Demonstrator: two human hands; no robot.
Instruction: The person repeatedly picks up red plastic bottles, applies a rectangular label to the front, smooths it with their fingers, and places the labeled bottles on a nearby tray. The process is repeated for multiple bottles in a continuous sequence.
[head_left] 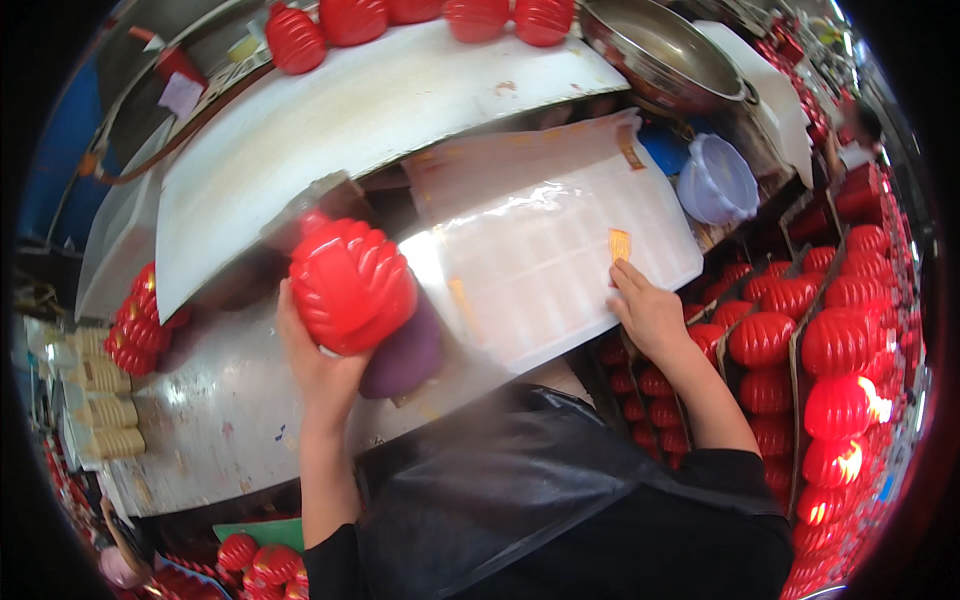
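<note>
My left hand (322, 352) is wrapped round a glossy red ribbed bottle (352, 285), tilted with its narrow neck toward the far side. Just behind it, a dark purple pad (405, 352) rests on the metal bench. Over a pale translucent sheet (540, 260), my right hand (645, 305) pinches a small yellow-orange label (620, 244) between thumb and fingers. Whether the label still touches the sheet I cannot tell. A darker orange label (630, 148) lies near the sheet's far right corner.
A white board (390, 100) spans the far side, with several red bottles (297, 40) along its edge. A large metal pan (665, 50) and a pale lavender bucket (716, 180) stand far right. Racks of red bottles (762, 338) fill the right. Cream stacked pieces (108, 412) stand left.
</note>
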